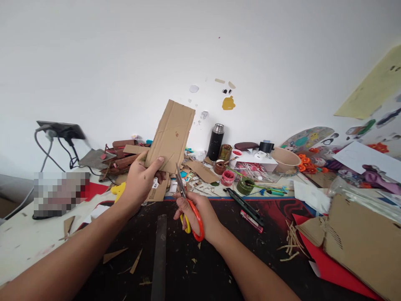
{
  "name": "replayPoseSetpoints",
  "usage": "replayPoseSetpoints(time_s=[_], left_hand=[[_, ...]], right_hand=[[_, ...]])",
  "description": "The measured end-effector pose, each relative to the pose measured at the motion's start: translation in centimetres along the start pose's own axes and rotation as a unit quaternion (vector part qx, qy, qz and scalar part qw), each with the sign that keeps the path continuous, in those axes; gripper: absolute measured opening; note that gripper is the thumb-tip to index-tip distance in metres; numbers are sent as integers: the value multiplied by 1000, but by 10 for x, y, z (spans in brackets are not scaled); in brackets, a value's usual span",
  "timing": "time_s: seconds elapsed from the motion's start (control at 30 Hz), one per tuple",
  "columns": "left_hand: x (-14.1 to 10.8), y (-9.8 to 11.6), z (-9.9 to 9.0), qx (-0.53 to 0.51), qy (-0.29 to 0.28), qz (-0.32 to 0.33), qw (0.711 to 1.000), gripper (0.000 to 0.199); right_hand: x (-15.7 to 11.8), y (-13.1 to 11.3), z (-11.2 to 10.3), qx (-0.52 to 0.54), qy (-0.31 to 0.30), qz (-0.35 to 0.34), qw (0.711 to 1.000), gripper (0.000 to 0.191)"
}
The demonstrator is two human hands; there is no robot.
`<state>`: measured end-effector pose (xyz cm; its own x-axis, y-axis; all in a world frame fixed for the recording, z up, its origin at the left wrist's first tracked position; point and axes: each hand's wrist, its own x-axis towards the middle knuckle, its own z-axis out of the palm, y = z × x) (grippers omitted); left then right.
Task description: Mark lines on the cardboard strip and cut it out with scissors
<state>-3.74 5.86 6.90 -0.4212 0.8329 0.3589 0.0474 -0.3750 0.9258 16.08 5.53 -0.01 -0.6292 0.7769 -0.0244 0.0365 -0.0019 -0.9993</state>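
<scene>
My left hand (140,177) grips a flat piece of brown cardboard (173,133) by its lower end, thumb on the near face. The cardboard is raised and tilted above the table, with a short line near its bottom right. In my right hand (203,217) is a pair of scissors (196,219) with one orange and one yellow handle loop. Their blades point up at the cardboard's lower right corner; whether they touch it I cannot tell. Below, a dark metal ruler-like strip (159,255) lies on the black mat (219,267).
Cardboard offcuts (115,255) lie on the mat. Behind stand a black thermos (216,142), open paint jars (227,178) and a beige bowl (285,159). A green cutter-like tool (244,207) lies right of centre. A large cardboard piece (366,246) is at right; a power strip (61,129) is at left.
</scene>
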Motion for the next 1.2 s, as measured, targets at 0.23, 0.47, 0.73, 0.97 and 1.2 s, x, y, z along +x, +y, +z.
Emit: replayPoseSetpoints(time_s=[0.23, 0.47, 0.73, 0.97, 1.2], left_hand=[[-1, -1, 0, 8, 2, -5, 1000, 36], [-2, -2, 0, -7, 14, -7, 1000, 38], [-1, -6, -2, -4, 16, 15, 1000, 33], [-1, -4, -2, 1, 13, 11, 1000, 32], [-1, -5, -2, 5, 12, 10, 1000, 33]], right_hand=[[0, -2, 0, -2, 0, 2, 1000, 75], [0, -1, 1, -1, 2, 0, 1000, 80], [1, -2, 0, 2, 5, -6, 1000, 80], [0, 4, -3, -13, 3, -8, 1000, 69], [-1, 7, -3, -39, -7, -15, 999, 65]])
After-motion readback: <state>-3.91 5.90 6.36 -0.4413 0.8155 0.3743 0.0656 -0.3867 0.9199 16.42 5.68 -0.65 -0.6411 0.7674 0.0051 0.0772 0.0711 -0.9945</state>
